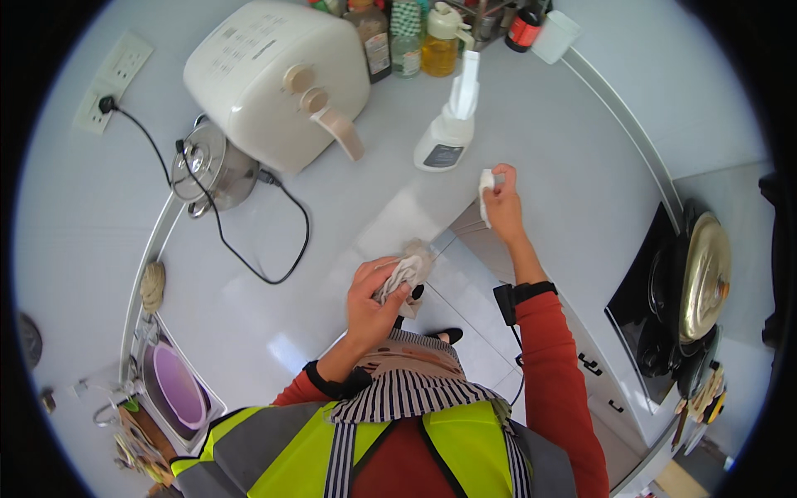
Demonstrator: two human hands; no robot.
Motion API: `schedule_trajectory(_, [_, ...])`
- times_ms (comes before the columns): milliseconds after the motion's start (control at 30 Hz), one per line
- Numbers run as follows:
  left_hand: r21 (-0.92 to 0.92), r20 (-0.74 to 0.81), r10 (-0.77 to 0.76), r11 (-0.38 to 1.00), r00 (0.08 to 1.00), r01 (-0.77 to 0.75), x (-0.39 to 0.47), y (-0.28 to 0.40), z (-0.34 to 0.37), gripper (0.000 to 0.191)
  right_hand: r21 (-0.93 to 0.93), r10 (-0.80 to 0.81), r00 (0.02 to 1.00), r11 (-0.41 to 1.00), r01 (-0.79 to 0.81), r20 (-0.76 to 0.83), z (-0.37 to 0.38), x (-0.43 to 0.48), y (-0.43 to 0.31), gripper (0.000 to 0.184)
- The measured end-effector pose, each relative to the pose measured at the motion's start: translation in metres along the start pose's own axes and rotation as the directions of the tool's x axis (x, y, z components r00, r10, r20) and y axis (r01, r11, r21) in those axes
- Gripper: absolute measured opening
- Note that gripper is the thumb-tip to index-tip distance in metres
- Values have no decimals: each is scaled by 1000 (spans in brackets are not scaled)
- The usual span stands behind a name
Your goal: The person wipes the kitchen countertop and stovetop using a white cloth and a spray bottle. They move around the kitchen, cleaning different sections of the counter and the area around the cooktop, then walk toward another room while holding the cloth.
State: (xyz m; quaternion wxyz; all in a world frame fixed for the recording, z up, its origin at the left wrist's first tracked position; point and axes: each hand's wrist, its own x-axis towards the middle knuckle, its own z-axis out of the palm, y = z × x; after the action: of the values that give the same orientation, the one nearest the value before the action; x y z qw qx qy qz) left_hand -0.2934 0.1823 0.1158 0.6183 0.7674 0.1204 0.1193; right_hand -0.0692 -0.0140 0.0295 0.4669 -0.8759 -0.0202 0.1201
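Note:
A crumpled, stained whitish cloth (pixel 408 269) is bunched in my left hand (pixel 372 302), above the counter's front edge. My right hand (pixel 504 202) grips a small white item (pixel 486 198), perhaps a folded cloth or tissue, its edge pointing up the picture. The fingers hide part of it, so its exact kind is unclear. Beyond my right hand, a white spray bottle (pixel 445 140) with a grey label stands upright on the grey-white countertop (pixel 548 131). Neither hand touches the bottle.
A white air fryer (pixel 280 81) stands at the back left beside a lidded steel pot (pixel 215 165). A black power cord (pixel 306 230) loops over the counter. Sauce and oil bottles (pixel 440 46) line the back. A sink with a purple basin (pixel 177 386) is left; a lidded pan (pixel 703 277) sits right.

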Motion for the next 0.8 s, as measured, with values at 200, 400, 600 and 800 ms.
schedule_trajectory(200, [-29, -10, 21, 999, 1000, -21, 2, 3, 1, 31, -4, -246, 966, 969, 246, -86, -17, 3, -24, 25])
schedule_trajectory(400, [-32, -38, 0, 1000, 999, -1, -5, 7, -6, 32, -146, -161, 985, 978, 150, -66, -1, 6, -70, 65])
schedule_trajectory(600, [-71, -103, -58, 996, 993, 51, -16, 5, -21, 32, -110, -144, 983, 985, 132, -117, 25, 8, -83, 90])
schedule_trajectory(800, [-62, -164, -39, 998, 986, 29, -27, 3, -35, 31, 32, -196, 980, 980, 197, -17, 35, 20, -70, 84])
